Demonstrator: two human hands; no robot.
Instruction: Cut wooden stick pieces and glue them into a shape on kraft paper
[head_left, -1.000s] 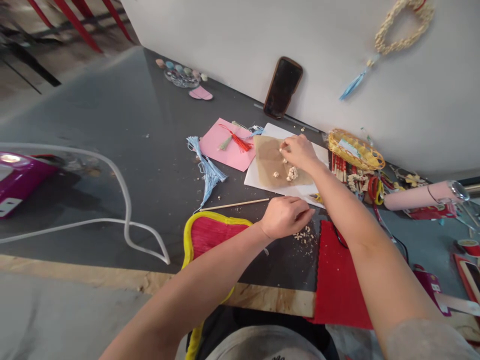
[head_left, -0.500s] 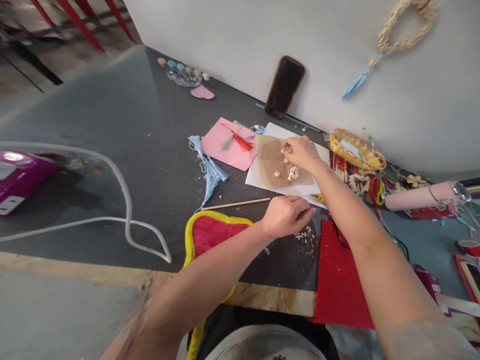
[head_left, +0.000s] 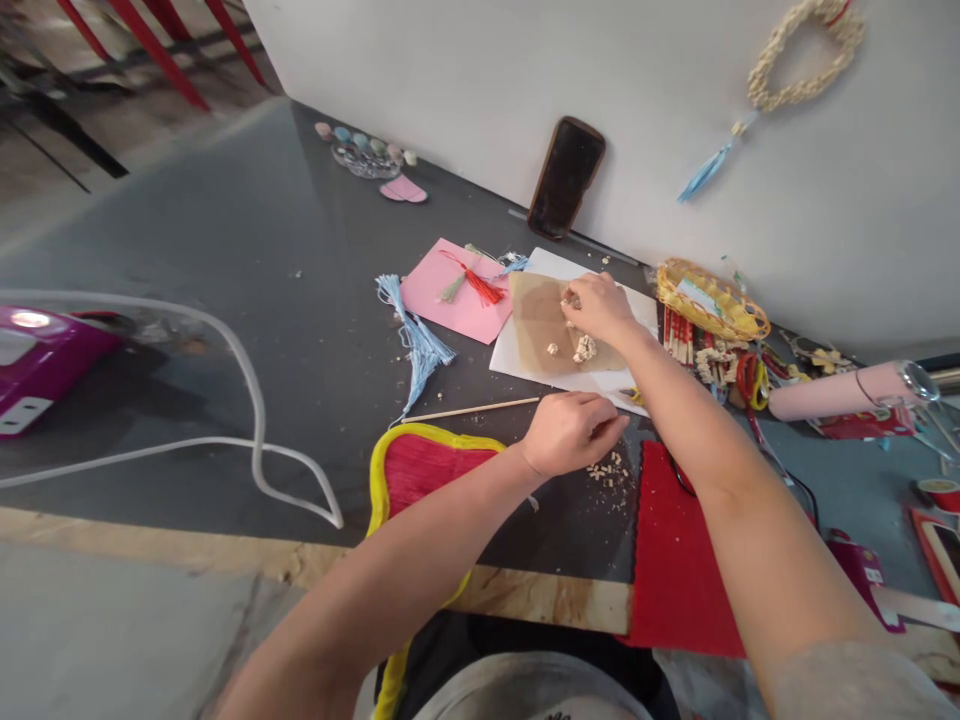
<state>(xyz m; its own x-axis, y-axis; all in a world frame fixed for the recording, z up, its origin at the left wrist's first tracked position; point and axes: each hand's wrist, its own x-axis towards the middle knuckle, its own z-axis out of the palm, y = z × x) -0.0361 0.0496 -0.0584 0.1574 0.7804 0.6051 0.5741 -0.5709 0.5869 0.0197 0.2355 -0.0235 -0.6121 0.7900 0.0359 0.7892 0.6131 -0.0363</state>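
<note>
My right hand [head_left: 598,306] reaches over a sheet of brown paper [head_left: 534,335], its fingers closed around small pale bead-like pieces. More of these pale pieces [head_left: 585,348] lie in a small clump on the paper just below the hand. White paper [head_left: 517,362] lies beneath the brown sheet. Nearer to me, my left hand [head_left: 571,432] rests on the dark table with its fingers curled; what they hold, if anything, is hidden. A thin wooden stick [head_left: 472,409] lies to its left, and pale scraps [head_left: 611,470] are scattered to its right.
Blue tassels [head_left: 420,345] and pink paper [head_left: 442,290] with a red tassel lie left of the brown sheet. A phone [head_left: 568,178] leans on the wall. On the right are a yellow basket [head_left: 739,318], a pink bottle [head_left: 832,396] and red cloth [head_left: 675,550]. A white cable [head_left: 255,400] loops at left.
The view has shifted very slightly. Both hands stay in nearly the same places, the right one still over the brown paper with its fingers on the pale pieces.
</note>
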